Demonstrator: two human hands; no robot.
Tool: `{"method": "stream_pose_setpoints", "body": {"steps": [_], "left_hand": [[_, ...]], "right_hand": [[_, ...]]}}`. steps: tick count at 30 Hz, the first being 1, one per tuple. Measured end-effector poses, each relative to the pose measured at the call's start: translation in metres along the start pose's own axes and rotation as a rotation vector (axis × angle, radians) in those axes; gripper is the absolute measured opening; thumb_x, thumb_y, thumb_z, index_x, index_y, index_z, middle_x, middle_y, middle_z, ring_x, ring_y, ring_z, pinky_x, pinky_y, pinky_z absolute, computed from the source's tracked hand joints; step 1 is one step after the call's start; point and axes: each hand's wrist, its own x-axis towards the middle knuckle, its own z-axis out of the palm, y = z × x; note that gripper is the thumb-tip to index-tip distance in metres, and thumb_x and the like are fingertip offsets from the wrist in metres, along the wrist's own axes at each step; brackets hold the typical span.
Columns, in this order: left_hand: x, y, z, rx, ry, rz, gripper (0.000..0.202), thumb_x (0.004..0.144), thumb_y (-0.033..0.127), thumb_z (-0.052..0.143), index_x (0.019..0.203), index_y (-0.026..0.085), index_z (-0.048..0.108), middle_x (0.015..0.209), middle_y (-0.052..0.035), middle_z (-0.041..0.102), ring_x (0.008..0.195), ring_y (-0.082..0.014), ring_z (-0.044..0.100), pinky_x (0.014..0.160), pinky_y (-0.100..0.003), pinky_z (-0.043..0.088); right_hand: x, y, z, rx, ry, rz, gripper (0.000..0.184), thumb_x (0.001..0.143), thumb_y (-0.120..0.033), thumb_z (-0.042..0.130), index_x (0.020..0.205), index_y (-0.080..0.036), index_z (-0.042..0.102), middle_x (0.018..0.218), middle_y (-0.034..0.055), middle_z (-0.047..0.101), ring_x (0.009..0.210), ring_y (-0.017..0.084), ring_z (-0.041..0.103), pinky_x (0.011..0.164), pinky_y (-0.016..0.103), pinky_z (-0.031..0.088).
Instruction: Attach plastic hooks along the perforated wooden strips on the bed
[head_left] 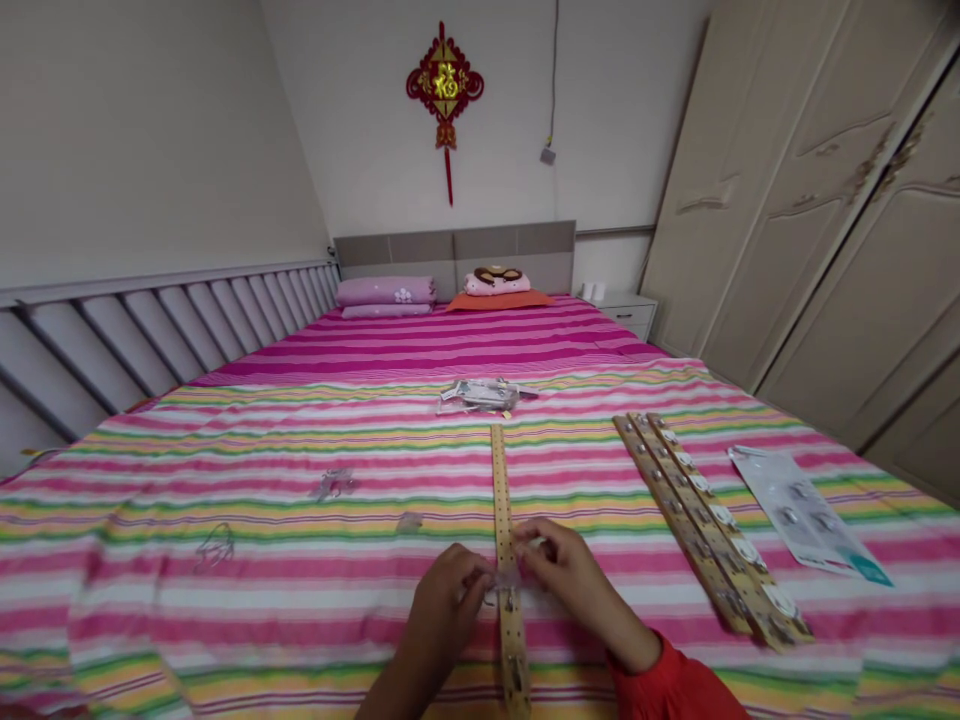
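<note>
Left hand (450, 597) and right hand (559, 568), fingers narrowed, meet at clear plastic (508, 579), grip unclear; strip (502, 515) between them has clips (515, 672) nearer, bare holes (499, 470) beyond; strips (684, 497) rightward look filled.

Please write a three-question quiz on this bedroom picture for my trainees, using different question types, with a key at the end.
1. Multiple choice: Which thing runs between the left hand and the right hand?
A) a pillow
B) a strip with holes
C) a wall hanging
2. True or false: As the camera sees it, the plastic packet lies to the right of the group of loaded strips.
3. Fill in the blank: The sleeve near the right wrist is ____ in colour.

Key: 1. B; 2. True; 3. red.
</note>
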Motion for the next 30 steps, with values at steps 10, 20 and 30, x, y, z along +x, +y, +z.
{"method": "stream_pose_setpoints", "body": {"steps": [10, 20, 30], "left_hand": [[0.018, 0.003, 0.022, -0.647, 0.204, -0.550, 0.033, 0.058, 0.045, 0.071, 0.071, 0.015, 0.066, 0.055, 0.0026, 0.060, 0.055, -0.0120, 0.053, 0.057, -0.025, 0.042], [0.035, -0.021, 0.044, -0.547, 0.181, -0.452, 0.020, 0.063, 0.035, 0.066, 0.067, 0.016, 0.064, 0.062, -0.0010, 0.066, 0.062, -0.0160, 0.060, 0.063, -0.027, 0.046], [0.043, -0.037, 0.053, -0.384, 0.129, -0.439, 0.015, 0.065, 0.032, 0.062, 0.067, 0.017, 0.061, 0.064, -0.0009, 0.065, 0.064, -0.0162, 0.060, 0.063, -0.027, 0.045]], "right_hand": [[-0.004, 0.035, 0.016, 0.254, 0.083, 0.160, 0.040, 0.063, -0.056, 0.071, 0.067, -0.017, 0.063, 0.049, -0.0050, 0.051, 0.036, 0.008, 0.039, 0.038, 0.023, 0.027], [0.021, 0.058, 0.015, 0.039, 0.146, 0.020, 0.036, 0.074, -0.050, 0.058, 0.056, -0.021, 0.049, 0.049, -0.0058, 0.043, 0.046, 0.011, 0.040, 0.046, 0.025, 0.031], [0.033, 0.068, 0.009, -0.173, 0.126, -0.031, 0.029, 0.076, -0.039, 0.053, 0.055, -0.022, 0.044, 0.054, -0.0051, 0.041, 0.055, 0.014, 0.039, 0.054, 0.027, 0.032]]}}
